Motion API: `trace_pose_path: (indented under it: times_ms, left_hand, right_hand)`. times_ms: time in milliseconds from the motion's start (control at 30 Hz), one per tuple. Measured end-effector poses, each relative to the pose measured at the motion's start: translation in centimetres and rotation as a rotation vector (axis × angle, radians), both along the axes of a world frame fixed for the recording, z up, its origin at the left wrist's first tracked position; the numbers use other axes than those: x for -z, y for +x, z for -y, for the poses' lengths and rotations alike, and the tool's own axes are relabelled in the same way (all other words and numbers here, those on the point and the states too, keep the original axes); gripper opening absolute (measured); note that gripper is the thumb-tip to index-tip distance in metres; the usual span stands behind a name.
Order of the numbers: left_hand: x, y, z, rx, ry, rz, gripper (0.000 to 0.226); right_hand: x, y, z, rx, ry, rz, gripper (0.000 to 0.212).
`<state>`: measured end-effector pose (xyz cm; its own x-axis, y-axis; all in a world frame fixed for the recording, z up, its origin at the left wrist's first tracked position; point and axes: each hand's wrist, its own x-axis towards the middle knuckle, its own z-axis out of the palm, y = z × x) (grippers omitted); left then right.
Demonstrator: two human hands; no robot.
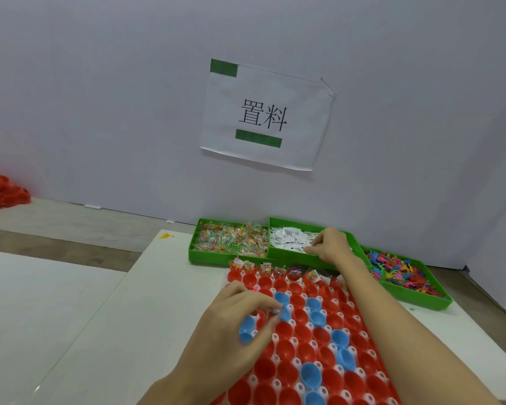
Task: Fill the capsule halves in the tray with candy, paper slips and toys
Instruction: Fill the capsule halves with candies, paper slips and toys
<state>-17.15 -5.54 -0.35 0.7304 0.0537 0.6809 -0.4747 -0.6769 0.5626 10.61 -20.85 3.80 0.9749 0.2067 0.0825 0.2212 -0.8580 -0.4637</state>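
Note:
A white tray point(276, 382) full of red and blue capsule halves point(304, 343) lies in front of me. The halves in its far row point(278, 271) hold candy packets and paper slips. My left hand point(240, 314) hovers over the tray's left side, its fingers curled and pinching a small clear candy packet point(270, 312). My right hand point(329, 244) reaches into the middle green bin of paper slips point(289, 239), fingers curled on the slips. A green bin of wrapped candy point(231, 238) stands to its left and a green bin of coloured plastic toys point(400, 271) to its right.
The white wall with a printed sign point(263, 115) rises right behind the bins. A pile of red capsule halves point(0, 190) lies at the far left. A small yellow toy point(166, 236) sits on the white board left of the candy bin.

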Motion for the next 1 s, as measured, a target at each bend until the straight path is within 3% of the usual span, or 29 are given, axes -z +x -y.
trace_pose_path:
  times_ms: [467, 600, 800, 1000]
  left_hand:
    - [0.3, -0.2, 0.0, -0.008, 0.021, -0.056, 0.021]
    - [0.5, -0.1, 0.1, -0.013, 0.024, -0.058, 0.019]
    - [0.6, -0.1, -0.2, -0.083, -0.028, -0.075, 0.022]
    - [0.3, -0.3, 0.1, -0.097, -0.036, -0.112, 0.016]
  right_hand:
    - [-0.3, 0.0, 1.6, 0.014, 0.216, -0.044, 0.031]
    - [-0.1, -0.6, 2.0, 0.016, 0.340, -0.029, 0.017]
    - [-0.4, -2.7, 3.9, -0.023, 0.497, 0.171, 0.015]
    - [0.4, -4.4, 5.0, -0.006, 0.433, 0.248, 0.014]
